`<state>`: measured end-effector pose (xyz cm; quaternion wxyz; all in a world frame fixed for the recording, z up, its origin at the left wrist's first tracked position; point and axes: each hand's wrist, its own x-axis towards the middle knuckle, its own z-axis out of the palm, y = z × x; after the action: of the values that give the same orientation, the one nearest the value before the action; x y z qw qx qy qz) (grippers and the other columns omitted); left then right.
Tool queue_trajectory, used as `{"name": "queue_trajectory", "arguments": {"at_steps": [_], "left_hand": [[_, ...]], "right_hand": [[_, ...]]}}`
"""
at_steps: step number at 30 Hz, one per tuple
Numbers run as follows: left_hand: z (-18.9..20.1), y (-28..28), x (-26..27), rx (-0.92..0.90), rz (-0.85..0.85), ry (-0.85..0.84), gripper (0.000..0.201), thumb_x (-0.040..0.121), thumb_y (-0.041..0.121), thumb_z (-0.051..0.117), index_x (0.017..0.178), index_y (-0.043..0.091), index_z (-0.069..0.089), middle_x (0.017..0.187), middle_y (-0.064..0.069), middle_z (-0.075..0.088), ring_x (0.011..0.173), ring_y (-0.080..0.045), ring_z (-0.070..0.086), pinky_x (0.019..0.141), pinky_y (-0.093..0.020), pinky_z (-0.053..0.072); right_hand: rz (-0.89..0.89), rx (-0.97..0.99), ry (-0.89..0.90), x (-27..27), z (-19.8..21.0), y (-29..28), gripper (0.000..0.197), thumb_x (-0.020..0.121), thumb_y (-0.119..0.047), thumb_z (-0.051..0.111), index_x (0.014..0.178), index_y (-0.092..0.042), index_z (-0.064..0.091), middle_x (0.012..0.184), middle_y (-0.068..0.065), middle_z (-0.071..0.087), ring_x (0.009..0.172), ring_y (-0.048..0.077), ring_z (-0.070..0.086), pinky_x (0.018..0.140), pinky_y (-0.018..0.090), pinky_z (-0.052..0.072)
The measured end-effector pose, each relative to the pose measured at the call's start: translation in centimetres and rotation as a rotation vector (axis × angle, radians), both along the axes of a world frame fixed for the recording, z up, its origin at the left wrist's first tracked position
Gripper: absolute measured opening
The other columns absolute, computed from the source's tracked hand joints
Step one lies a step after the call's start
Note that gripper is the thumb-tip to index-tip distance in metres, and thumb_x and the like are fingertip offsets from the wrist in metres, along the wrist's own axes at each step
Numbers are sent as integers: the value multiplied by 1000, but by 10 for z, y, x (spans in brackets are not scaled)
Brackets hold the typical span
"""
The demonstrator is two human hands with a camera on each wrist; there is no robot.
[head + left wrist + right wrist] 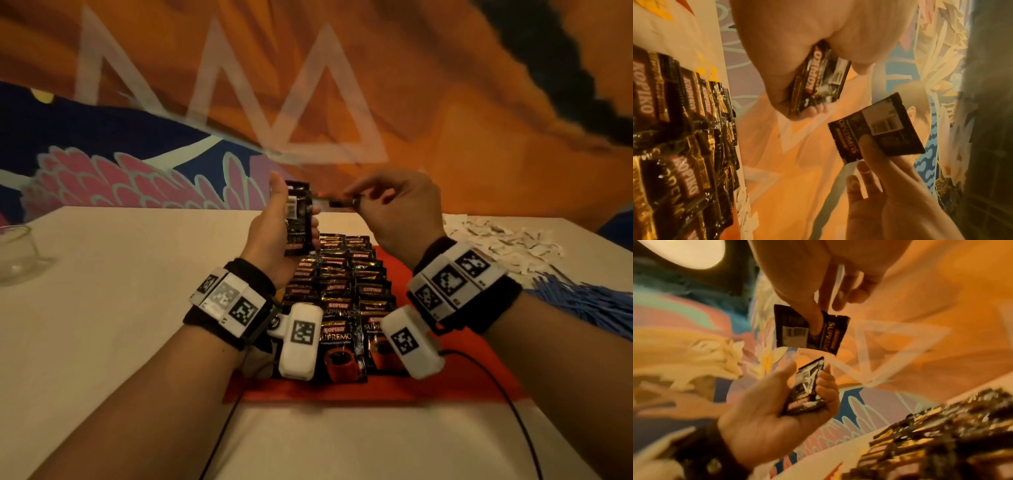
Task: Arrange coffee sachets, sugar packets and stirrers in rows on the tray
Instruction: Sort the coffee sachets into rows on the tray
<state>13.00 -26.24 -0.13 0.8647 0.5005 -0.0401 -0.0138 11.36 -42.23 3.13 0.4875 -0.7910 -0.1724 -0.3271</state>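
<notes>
A stack [298,219] of sachets is gripped in the left hand [274,233], and 1 sachet [877,128] is pinched by the right hand [394,209], above 2 rows [342,291] on the tray [479,377]. If it's dropped carelessly, the overlapped rows probably get knocked crooked. Sugar [507,243] and stirrers [589,301] are left untouched on the bench [102,308].

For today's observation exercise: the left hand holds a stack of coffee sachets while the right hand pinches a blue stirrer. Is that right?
Not quite. The right hand pinches a single coffee sachet, as the left wrist view shows. The left hand does hold the stack.
</notes>
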Motion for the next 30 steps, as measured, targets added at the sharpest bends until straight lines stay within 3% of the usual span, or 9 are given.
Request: {"name": "queue_trajectory", "arguments": {"at_steps": [2,5,8,10,12,17,21,26,30], "left_hand": [[0,-1,-2,41,-75,-14,52,90,60,55,103,10,63,82,-8,63,64,-18,59,59,-29,47],[3,-2,-5,80,-20,-25,39,91,28,67,116,-2,66,100,-15,69,80,-24,68,66,-32,55],[3,-1,-4,22,89,-43,35,91,10,67,120,-9,62,110,-24,69,94,-35,70,75,-40,60],[2,-2,-4,14,68,-67,35,91,9,67,121,-8,62,115,-26,68,103,-40,69,86,-48,58],[2,-5,-7,31,25,-89,33,91,9,66,120,-7,63,115,-26,69,103,-39,69,87,-47,58],[1,-5,-7,54,-36,-180,40,88,15,71,123,-2,60,115,-23,65,107,-40,65,92,-54,54],[2,-2,-3,127,98,-249,16,88,4,70,102,10,68,98,-12,69,103,-34,66,97,-53,52],[5,-2,-4,154,153,-284,16,88,0,68,100,11,67,97,-11,71,99,-31,69,89,-47,57],[9,3,-5,139,43,-223,9,91,5,67,100,7,66,92,-11,72,93,-31,71,78,-41,60]], "right_hand": [[61,-107,-89,-1,-4,0,32,77,7,71,76,-25,72,82,-8,67,67,-4,56,56,10,43],[85,-217,-118,0,-9,-3,31,77,8,70,79,-23,73,88,-8,68,80,4,64,70,14,53],[69,-154,23,-3,-9,-6,25,83,1,67,83,-24,72,92,-8,71,85,2,68,76,14,54],[58,-51,162,-3,-10,-7,13,85,-13,73,93,-22,70,94,-10,71,87,1,67,75,17,54],[72,0,301,-2,-12,-8,19,81,-26,79,97,-21,70,94,-7,71,88,7,67,75,23,55],[102,-105,359,-2,-9,-6,5,84,-17,77,89,-16,75,88,-2,75,85,15,70,83,36,57],[90,-174,324,-5,-7,-6,9,83,-18,77,92,-19,77,90,-5,75,86,11,70,86,36,57],[148,-112,383,-9,-5,-4,4,80,-17,80,82,-18,76,83,-1,76,81,15,73,84,43,59],[123,-129,408,-11,-3,-5,5,78,-18,81,79,-18,77,78,-2,75,75,12,71,73,31,59]]}}
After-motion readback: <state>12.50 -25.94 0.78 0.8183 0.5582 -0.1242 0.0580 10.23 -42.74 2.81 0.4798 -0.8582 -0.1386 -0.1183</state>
